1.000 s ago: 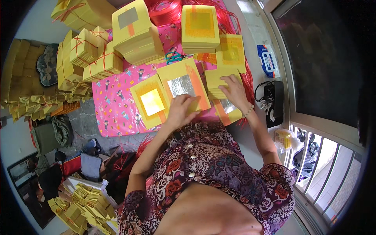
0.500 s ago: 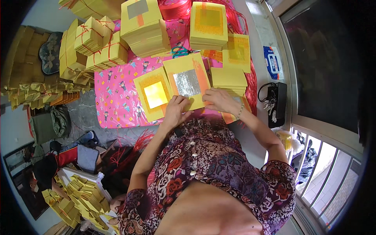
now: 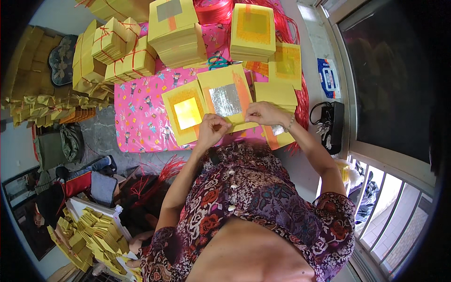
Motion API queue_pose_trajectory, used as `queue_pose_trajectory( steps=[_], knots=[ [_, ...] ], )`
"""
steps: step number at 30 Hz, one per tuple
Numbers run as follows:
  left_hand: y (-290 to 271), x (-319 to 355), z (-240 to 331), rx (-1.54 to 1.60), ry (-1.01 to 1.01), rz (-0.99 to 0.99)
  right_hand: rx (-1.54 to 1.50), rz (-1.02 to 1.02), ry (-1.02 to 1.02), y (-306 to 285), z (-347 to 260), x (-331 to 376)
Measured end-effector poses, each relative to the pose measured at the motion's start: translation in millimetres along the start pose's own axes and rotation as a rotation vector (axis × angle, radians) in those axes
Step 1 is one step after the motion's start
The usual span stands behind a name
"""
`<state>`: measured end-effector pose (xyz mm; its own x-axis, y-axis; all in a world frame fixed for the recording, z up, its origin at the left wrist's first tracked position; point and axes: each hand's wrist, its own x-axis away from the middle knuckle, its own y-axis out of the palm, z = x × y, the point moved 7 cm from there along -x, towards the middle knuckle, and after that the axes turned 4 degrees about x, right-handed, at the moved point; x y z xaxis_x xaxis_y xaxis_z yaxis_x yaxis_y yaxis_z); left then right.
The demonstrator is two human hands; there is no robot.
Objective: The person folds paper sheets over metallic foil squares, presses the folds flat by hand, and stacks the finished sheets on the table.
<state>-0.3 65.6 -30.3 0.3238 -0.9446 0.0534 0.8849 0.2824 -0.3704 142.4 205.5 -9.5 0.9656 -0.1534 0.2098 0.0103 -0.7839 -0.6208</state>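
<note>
A yellow joss paper sheet (image 3: 236, 77) with a silver foil square and an orange band lies on the pink patterned table cover. Its near edge is curled up between my hands. My left hand (image 3: 213, 130) pinches that edge at the left corner, fingers bent. At the right corner my right hand (image 3: 265, 115) pinches the same edge between thumb and fingers. To the left, partly under this sheet, lies a joss paper sheet with a gold square (image 3: 186, 113). Beside my right hand stands a stack of plain-backed yellow paper (image 3: 276, 95).
Tall joss paper stacks (image 3: 176, 40) and bundles tied with red string (image 3: 109, 41) fill the table's far side. Teal-handled scissors (image 3: 217, 62) lie behind the sheet. Red strands (image 3: 303, 113) hang along the right edge. Another person's arm (image 3: 61, 235) reaches over folded yellow papers at lower left.
My fingers, which lay over the sheet's near part, now pinch its near edge, which has curled up. My right hand has risen slightly. The other person's arm has shifted at lower left.
</note>
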Motion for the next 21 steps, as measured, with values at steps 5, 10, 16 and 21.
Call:
queue_pose_trajectory(
  steps=[5,10,16,21],
  knots=[
    [0,-1,-4,-0.002,-0.037,0.016,-0.061,-0.055,0.049,1,7,-6],
    [1,-4,-5,-0.005,-0.009,0.023,-0.073,-0.083,0.096,0,11,-9],
    [1,-1,-7,0.012,-0.066,0.013,0.031,-0.059,0.078,-3,0,-7],
    [-16,13,55,-0.246,0.307,0.296,0.181,0.053,0.039,-20,-7,-17]
  ],
)
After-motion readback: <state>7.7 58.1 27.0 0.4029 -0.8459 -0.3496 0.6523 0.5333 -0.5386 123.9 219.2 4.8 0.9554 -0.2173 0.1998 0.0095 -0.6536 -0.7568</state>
